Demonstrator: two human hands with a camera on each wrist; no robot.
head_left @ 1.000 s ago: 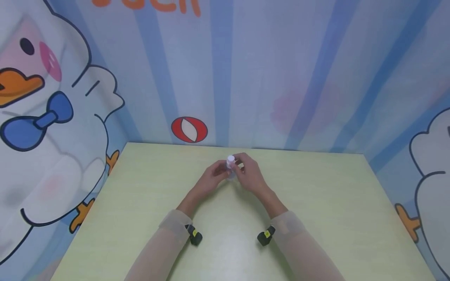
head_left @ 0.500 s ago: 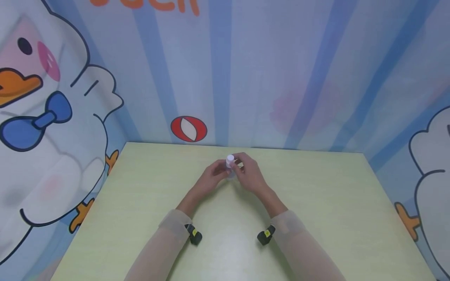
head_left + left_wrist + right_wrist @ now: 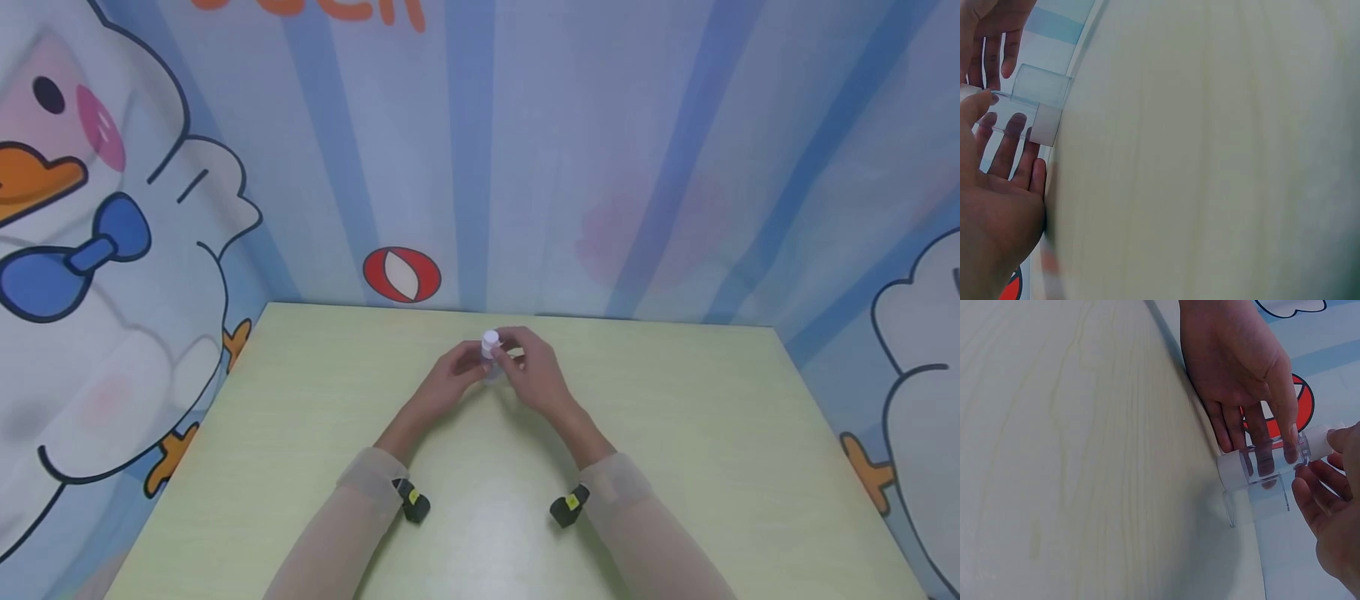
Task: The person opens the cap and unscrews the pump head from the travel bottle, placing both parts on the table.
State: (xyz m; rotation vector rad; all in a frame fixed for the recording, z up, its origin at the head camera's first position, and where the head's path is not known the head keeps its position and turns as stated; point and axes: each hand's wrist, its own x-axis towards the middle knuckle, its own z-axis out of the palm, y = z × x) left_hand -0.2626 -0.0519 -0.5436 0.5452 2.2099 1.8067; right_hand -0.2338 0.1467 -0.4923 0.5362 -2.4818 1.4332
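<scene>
— Hardly anything has moved this past second: both hands and the clear bottle [image 3: 1277, 460] are practically where they were. Who's holding what?

— From where I'm standing, the left hand [image 3: 447, 379] has its thumb and fingers curled round the see-through body. You can see some of those fingertips right through it.

— And the right hand [image 3: 534, 375]?

— Pinching the white cap [image 3: 491, 337] on top, thumb to the near side, the other fingers bent loosely below it.

— Where's the bottle, exactly?

— Upright between the two hands, over the far part of the pale surface [image 3: 675, 433], near the back edge. I can't tell whether its white base [image 3: 1232, 470] touches down.

— What's that squarish bit alongside?

— A clear plastic piece [image 3: 1257, 503] beside the body; how it joins on, I can't make out.

— And around them?

— Pale sleeves [image 3: 330, 525], a small black box with a yellow mark at each wrist, and a blue striped backdrop [image 3: 540, 167] printed with a red-and-white ball [image 3: 402, 275] and a big cartoon duck [image 3: 150, 283].
</scene>
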